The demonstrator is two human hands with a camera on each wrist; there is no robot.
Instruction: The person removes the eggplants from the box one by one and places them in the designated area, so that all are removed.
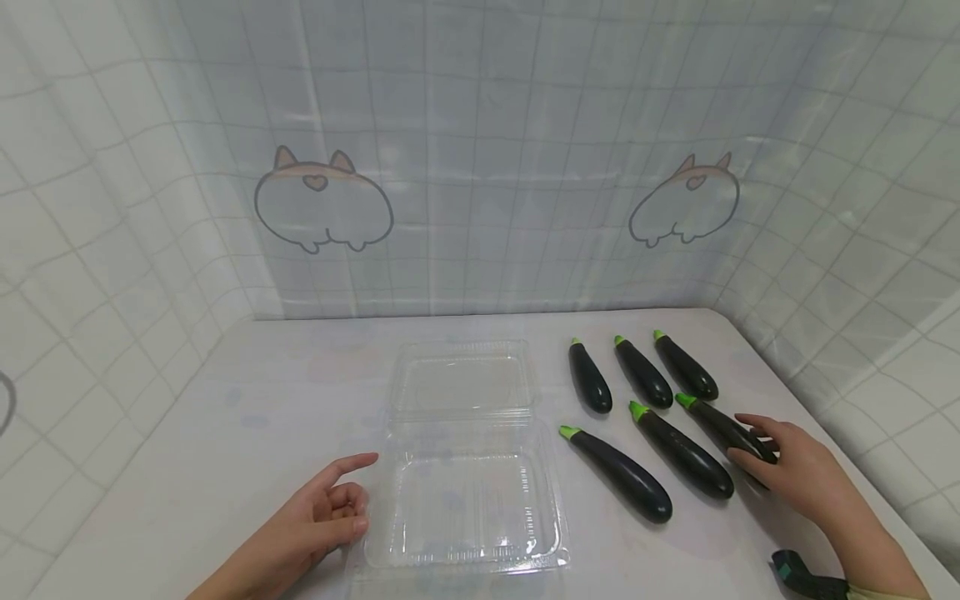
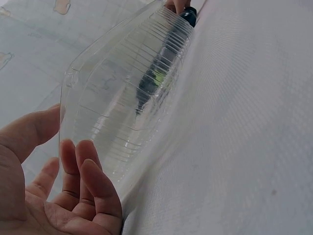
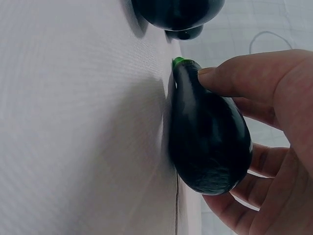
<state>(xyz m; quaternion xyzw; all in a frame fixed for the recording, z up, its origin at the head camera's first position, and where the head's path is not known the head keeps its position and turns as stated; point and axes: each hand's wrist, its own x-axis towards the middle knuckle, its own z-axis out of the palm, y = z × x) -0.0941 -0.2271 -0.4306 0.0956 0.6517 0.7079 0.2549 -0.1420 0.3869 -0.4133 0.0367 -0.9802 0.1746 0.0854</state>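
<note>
My right hand grips a dark eggplant with a green stem end, thumb on one side and fingers on the other. In the right wrist view this eggplant shows its round end toward the camera, close over the tabletop. A clear plastic clamshell container lies unfolded in the middle, its lid at the far side. Beside its left edge is my left hand, index finger extended and other fingers loosely bent. The left wrist view has these fingertips right at the container's rim.
Several more eggplants lie right of the container: one nearest it, another beside the gripped one, and a back row. A light, gridded curtain encloses the white table. A dark strap is at the right wrist.
</note>
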